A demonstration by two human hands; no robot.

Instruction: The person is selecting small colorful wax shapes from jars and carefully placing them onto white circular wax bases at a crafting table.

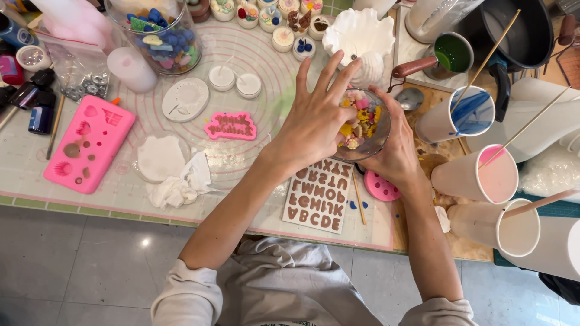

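My left hand is spread out over a small glass bowl. My fingers are open wide and long, and my fingertips dip into the top of the bowl. I cannot tell if I have picked anything up yet. My right hand is curled around the far side of the bowl and holds it tight. The bowl is tipped a bit toward me.

The bowl is full of little bits in yellow, pink and white. It sits over the edge of the round pink-lined mat, just above a white letter mold with brown letters in it. A small round pink mold lies just beside the letter mold, under my right wrist.

To my left is a big pink mold with shell shapes, and near it some crumpled white paper. A pink word-shaped piece lies on the mat. A big glass jar of blue and colored bits stands at the top. On my right are cups with sticks in them, one with blue inside and one with pink. A white shell dish is just behind the bowl.
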